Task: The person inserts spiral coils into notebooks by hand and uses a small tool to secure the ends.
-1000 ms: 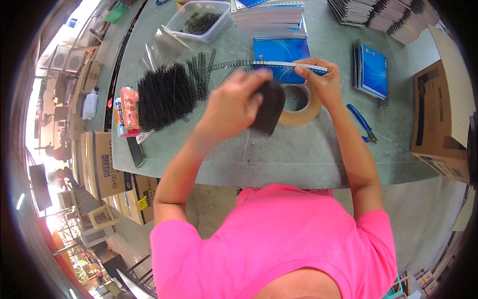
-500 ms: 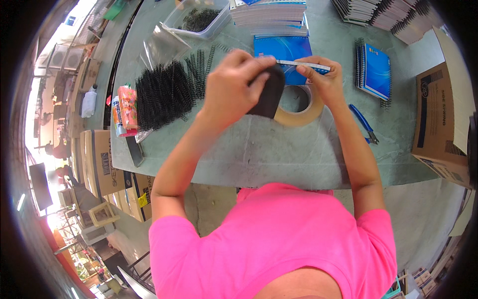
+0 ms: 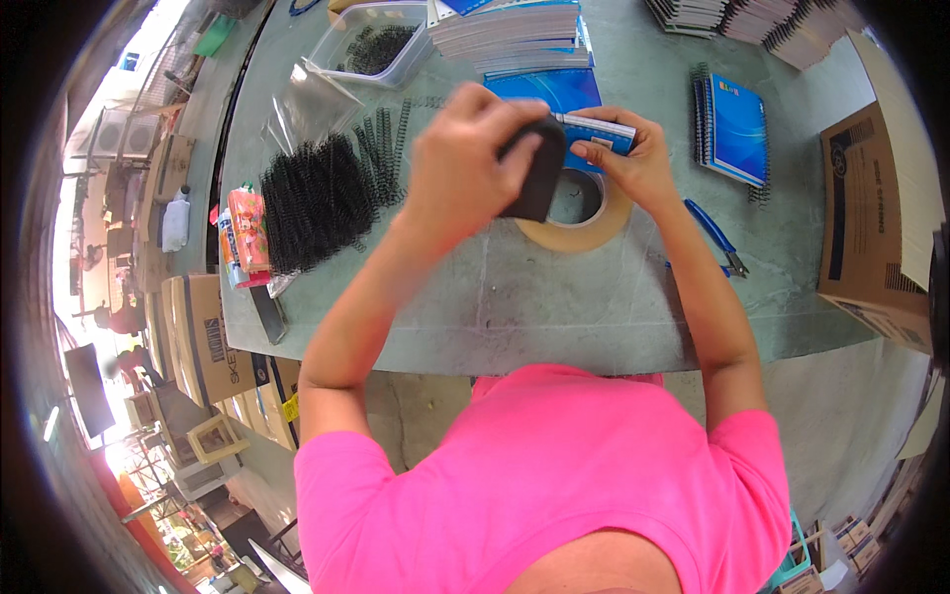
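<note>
My right hand [image 3: 641,163] grips a small blue notebook [image 3: 606,137] by its right end, page edges up, thumb on the near side. At its left end, my left hand [image 3: 463,158], smeared by motion, is closed around a flat black pad [image 3: 539,178] with a rounded top. The pad hides that end of the notebook. Just below lies a wide roll of tan tape [image 3: 574,238]. Beyond the hands, a blue notebook cover [image 3: 544,89] shows in front of a stack of unbound notebooks [image 3: 510,38].
Black spiral coils [image 3: 317,208] lie in a heap at left, with more in a clear plastic tub [image 3: 421,59]. Bound blue notebooks [image 3: 737,134] and blue-handled cutters [image 3: 714,233] lie at right. A cardboard box [image 3: 871,208] stands at the right edge.
The notebook has tipped so that more of its blue cover shows. Both hands remain at it, the left still blurred. The whole view has shifted slightly.
</note>
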The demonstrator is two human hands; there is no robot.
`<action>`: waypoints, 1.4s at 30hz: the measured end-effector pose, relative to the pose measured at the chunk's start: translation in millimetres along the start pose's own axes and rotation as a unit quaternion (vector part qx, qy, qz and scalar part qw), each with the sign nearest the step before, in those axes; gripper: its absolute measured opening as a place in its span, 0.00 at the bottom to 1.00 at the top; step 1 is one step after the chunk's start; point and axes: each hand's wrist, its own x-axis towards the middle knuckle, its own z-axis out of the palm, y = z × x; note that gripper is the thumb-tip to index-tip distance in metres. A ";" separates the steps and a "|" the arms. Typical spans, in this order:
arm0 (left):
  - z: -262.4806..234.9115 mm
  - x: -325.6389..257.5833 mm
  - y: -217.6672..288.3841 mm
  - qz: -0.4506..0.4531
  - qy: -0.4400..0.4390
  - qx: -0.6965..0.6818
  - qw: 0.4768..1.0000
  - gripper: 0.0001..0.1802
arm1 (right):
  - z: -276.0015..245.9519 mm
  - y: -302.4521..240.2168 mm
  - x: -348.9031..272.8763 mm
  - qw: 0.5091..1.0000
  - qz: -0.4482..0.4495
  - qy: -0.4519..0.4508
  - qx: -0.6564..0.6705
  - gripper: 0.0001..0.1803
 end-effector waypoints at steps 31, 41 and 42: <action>-21.0 -40.3 -12.2 -0.116 -0.336 -0.069 0.932 0.14 | 3.6 -11.8 4.4 0.995 0.004 -0.094 -0.042 0.14; 8.6 -9.8 -1.6 0.081 -0.046 0.087 0.992 0.12 | 9.7 -19.2 -2.3 0.993 -0.033 -0.039 0.106 0.11; 13.9 -3.7 -3.2 0.147 -0.017 0.130 0.980 0.12 | 9.8 -15.2 -4.5 0.994 -0.023 -0.005 0.110 0.11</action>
